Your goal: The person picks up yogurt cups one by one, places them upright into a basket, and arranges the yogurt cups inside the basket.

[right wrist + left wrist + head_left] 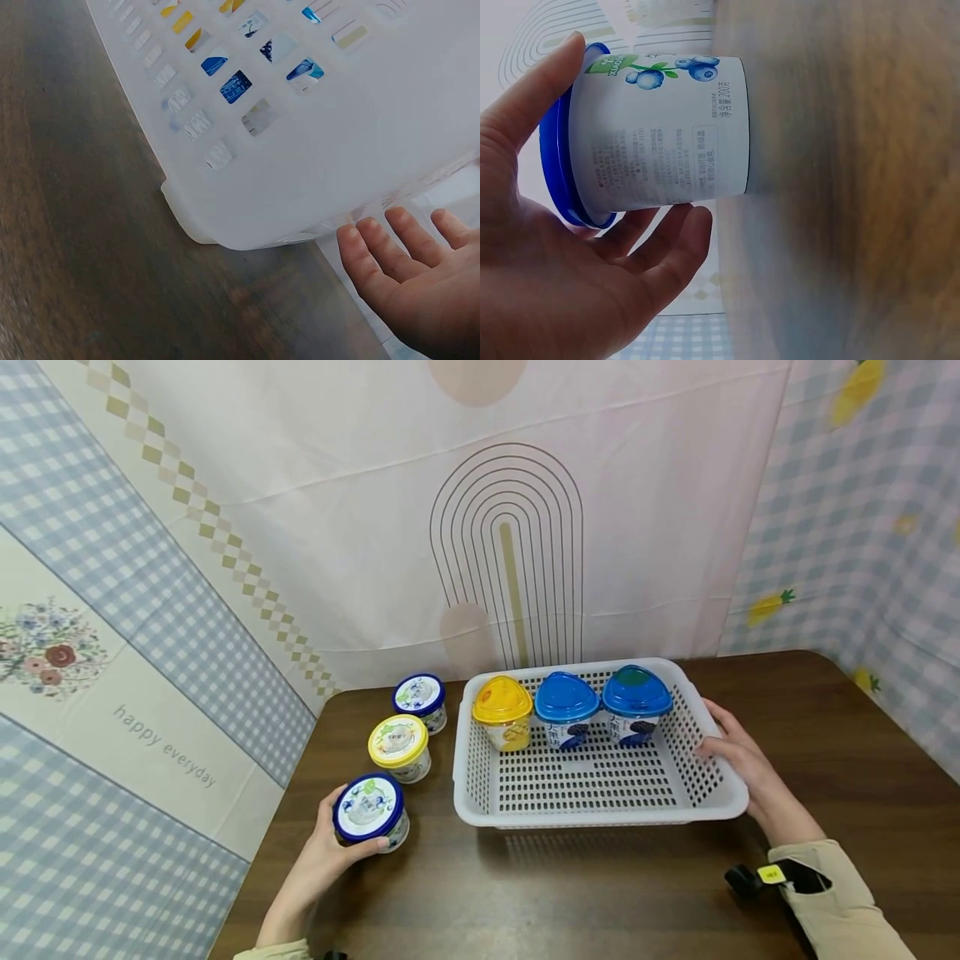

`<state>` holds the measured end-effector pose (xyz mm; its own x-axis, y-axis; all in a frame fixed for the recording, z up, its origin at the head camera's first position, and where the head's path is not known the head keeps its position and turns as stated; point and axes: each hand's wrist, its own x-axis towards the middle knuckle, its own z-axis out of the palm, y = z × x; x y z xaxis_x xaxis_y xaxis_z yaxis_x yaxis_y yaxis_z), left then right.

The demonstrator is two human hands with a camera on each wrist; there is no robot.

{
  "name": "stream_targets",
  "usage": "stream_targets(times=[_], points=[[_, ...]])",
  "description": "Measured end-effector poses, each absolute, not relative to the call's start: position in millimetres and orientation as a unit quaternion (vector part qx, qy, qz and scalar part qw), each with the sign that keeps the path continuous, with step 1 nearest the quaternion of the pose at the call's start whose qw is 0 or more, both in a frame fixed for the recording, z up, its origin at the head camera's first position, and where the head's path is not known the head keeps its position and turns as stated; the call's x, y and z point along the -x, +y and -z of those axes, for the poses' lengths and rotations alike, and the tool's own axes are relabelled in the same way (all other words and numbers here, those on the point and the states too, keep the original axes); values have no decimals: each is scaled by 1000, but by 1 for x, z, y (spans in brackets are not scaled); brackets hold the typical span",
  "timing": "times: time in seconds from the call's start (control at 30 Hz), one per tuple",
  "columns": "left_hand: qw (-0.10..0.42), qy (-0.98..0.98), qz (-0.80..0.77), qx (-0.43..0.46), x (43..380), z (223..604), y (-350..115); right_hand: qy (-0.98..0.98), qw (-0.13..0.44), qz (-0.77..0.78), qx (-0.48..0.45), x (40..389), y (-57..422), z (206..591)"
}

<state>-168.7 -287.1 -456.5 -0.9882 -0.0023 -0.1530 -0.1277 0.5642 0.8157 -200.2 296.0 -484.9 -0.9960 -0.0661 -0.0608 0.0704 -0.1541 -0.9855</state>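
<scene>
My left hand (326, 847) grips a round yogurt cup (660, 135) with a blue lid and blueberry pictures, thumb and fingers around its sides near the lid. Just behind it stand a yellow-lidded cup (400, 750) and another blue-lidded cup (420, 695). On the right, my right hand (742, 764) holds the side of a white perforated basket (600, 817), thumb over the rim and fingers along the outside wall. Inside the basket, a yellow-lidded cup (502, 703) and two more cups with blue lids, one in the middle (566, 697) and one at right (636, 693), stand along its back.
The dark wooden table (585, 902) carries everything. A pale printed cloth (360, 527) hangs behind it, and a blue checked cloth (97, 827) lies along the left. Another checked cloth (862, 552) hangs at the right.
</scene>
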Motion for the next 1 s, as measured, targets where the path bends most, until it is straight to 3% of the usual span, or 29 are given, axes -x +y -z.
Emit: stream_targets(times=[1.0], points=[[39, 895, -445, -15, 170, 406, -277, 643, 52, 764, -8, 200, 296, 483]])
